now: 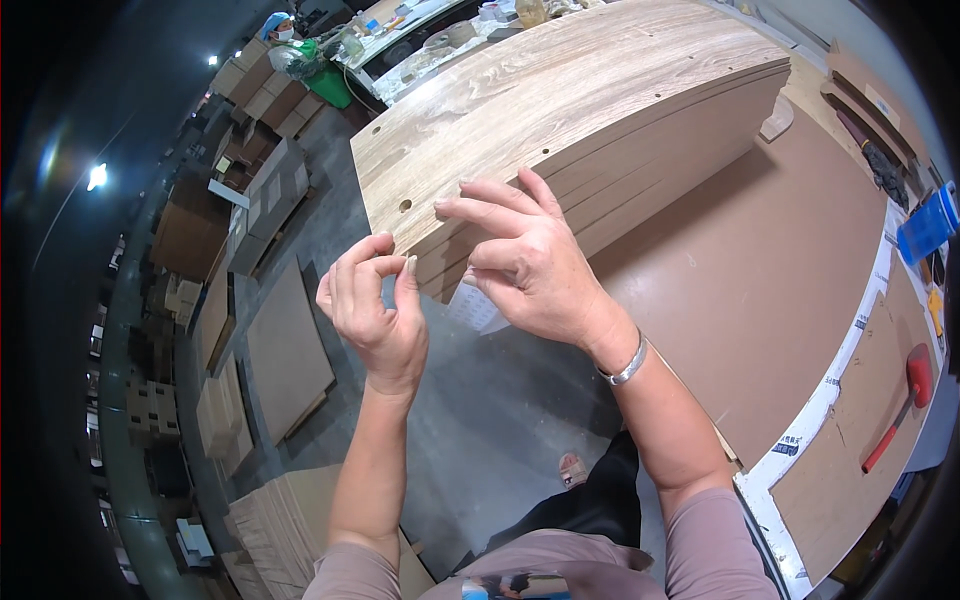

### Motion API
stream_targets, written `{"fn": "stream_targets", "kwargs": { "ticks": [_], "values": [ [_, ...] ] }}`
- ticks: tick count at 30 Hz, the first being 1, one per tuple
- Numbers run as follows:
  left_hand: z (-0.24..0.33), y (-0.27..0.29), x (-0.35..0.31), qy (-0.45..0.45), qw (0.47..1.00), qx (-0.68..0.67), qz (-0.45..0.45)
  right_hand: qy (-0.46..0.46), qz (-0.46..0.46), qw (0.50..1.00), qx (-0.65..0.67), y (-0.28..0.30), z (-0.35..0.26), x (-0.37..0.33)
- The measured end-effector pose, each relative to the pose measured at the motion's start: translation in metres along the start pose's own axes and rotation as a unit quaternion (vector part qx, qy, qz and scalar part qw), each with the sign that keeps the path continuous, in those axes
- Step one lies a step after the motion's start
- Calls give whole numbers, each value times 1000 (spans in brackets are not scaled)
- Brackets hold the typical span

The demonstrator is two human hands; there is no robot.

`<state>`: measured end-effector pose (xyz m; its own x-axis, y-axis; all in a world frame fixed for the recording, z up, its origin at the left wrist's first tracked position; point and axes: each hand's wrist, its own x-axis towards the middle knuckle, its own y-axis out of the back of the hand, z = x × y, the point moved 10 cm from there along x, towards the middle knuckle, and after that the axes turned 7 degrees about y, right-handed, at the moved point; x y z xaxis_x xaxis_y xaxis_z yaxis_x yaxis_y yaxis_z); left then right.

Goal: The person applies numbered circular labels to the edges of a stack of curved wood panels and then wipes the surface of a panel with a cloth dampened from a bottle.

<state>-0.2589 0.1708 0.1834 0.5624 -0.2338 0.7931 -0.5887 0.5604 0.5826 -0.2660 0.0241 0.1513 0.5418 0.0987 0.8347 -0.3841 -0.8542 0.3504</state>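
A stack of wood-grain panels (520,95) lies in front of me, with small round holes in its top board. My left hand (375,305) is closed in a pinch beside the stack's near left corner; whatever is between the fingertips is too small to make out. Just right of it, my right hand (535,260) pinches thumb and index finger together while its other fingers reach out over the stack's front edge. A white printed sheet (478,309) hangs below the right thumb and looks held there, partly hidden by the hand.
The stack rests on a brown board-topped table (740,280). At right are a red mallet (915,380) and a blue container (928,225). Flat boards (290,350) and cartons (265,205) stand on the floor at left. A person (290,55) works at the far left.
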Motion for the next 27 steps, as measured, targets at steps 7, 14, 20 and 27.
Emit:
{"fn": "stream_targets", "kwargs": {
  "ticks": [7, 14, 20, 27],
  "values": [
    [1, 2, 3, 6, 1000, 1, 22, -1, -2, 1000, 6, 2, -2, 1],
    [-33, 8, 6, 153, 965, -213, 22, -10, 43, 998, 41, 11, -7, -1],
    [31, 12, -15, 19, 977, -163, -133, -215, 135, 925, 282, 7, 17, -65],
    [36, -6, -32, 31, 970, -168, -175, -293, 122, 864, 390, -24, 22, -94]
  ]
}}
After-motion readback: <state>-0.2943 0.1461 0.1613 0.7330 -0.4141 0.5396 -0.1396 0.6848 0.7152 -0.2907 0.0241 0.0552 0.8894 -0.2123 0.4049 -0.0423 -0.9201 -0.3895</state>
